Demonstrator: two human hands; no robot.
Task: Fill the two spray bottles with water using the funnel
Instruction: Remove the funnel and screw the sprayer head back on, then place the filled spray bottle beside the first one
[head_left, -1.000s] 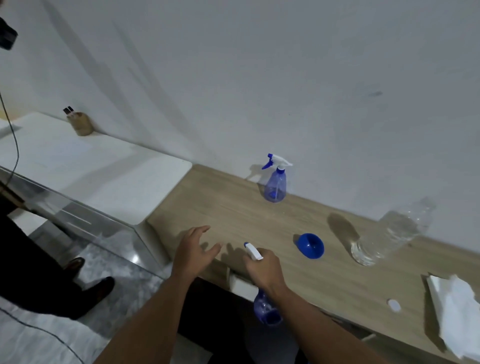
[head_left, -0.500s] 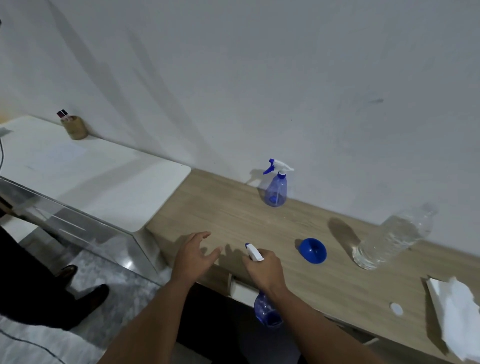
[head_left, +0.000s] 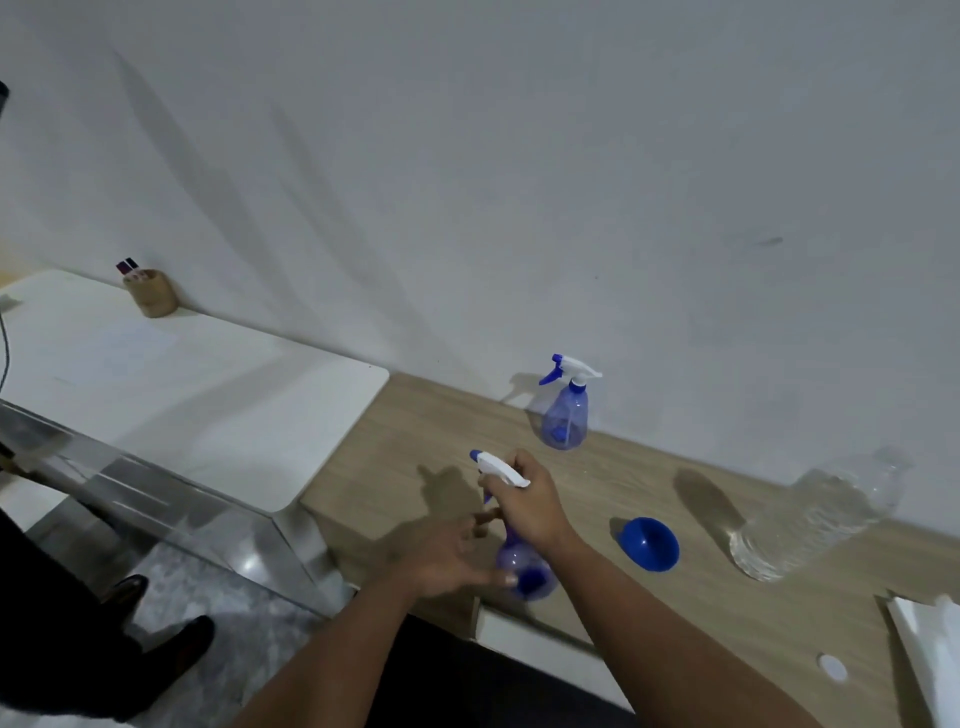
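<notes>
- Worktop (head_left: 675, 597), wood-grained, set against a pale wall; a lower white table (head_left: 208, 405) adjoins it on the left.
- Water bottle (head_left: 815, 519), clear, uncapped as far as can be told, stands tilted in view at the right, well apart from both hands; its white cap (head_left: 832, 667) lies near the front edge.
- Folded tissue (head_left: 935, 654) lies at the far right.
- Held spray bottle (head_left: 522, 566), long axis roughly upright, over the front edge of the worktop.
- Right hand (head_left: 524, 499) curls round the neck and trigger head of the held spray bottle.
- Left hand (head_left: 447, 556), fingers spread and blurred, meets the bottle's body from the left; whether it grips is unclear. Judged step: steadying the body to unscrew the head.
- Second spray bottle (head_left: 565, 415) stands upright by the wall, behind the hands.
- Funnel (head_left: 649, 543), blue, lies on its side just right of the right forearm, nearer the right hand; nothing blocks the reach.
</notes>
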